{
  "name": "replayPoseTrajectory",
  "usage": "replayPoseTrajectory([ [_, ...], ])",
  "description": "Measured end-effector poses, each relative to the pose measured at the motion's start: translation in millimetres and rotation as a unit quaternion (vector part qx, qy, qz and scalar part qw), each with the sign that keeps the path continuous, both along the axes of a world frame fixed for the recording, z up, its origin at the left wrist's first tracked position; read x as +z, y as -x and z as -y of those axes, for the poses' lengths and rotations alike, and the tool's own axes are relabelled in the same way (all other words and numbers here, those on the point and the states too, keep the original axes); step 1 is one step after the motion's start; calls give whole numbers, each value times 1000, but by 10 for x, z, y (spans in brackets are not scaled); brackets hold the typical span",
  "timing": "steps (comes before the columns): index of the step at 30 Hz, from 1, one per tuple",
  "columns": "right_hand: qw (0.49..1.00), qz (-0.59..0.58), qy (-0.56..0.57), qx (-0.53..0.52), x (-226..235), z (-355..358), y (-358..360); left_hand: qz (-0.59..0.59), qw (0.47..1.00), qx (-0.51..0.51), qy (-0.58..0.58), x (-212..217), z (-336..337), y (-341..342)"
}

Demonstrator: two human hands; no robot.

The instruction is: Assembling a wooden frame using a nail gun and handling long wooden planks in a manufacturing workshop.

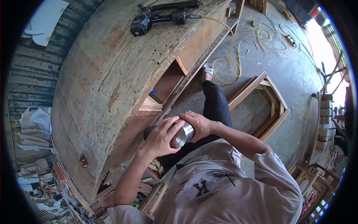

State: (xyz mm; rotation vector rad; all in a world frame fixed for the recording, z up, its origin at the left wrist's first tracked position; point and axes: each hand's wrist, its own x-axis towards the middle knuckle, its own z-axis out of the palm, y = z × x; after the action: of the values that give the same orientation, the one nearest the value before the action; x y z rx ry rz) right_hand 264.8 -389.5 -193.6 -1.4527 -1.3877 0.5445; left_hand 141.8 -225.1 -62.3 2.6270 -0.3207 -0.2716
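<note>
Close to my body, both hands are wrapped round a stainless steel flask (182,136), a shiny cylinder whose round end faces down toward me. My left hand (164,135) grips its left side with the fingers curled over. From the right, my right hand (197,125) closes round its other side. Most of the flask's far part is hidden behind my fingers. I hold it over my lap, beside the edge of a worn wooden workbench (100,86).
A black nail gun (158,18) lies at the bench's far end, joined to a yellow air hose (238,56) trailing onto the floor. A tape measure (83,161) rests on the bench at left. A wooden frame (278,115) lies on the floor at right. Wood scraps (33,168) pile up at left.
</note>
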Motion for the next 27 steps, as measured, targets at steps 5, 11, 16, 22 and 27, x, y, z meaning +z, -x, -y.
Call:
replayPoseTrajectory([
  [5,992,3,125,4,-148,-24,-308,18,994,62,90,-432,-157,-332],
  [11,936,14,194,-295,-631,106,-1744,78,916,379,101,-1457,-554,-703],
  [16,772,-216,89,-591,-762,938,-3886,-145,733,644,165,-1874,-667,-1409],
  [22,738,-119,246,-617,-1078,767,-5834,-28,821,569,50,-3184,-1211,-1487],
  [27,734,-42,281,-617,-1202,396,-6752,-84,804,587,55,-3381,-1294,-1534],
])
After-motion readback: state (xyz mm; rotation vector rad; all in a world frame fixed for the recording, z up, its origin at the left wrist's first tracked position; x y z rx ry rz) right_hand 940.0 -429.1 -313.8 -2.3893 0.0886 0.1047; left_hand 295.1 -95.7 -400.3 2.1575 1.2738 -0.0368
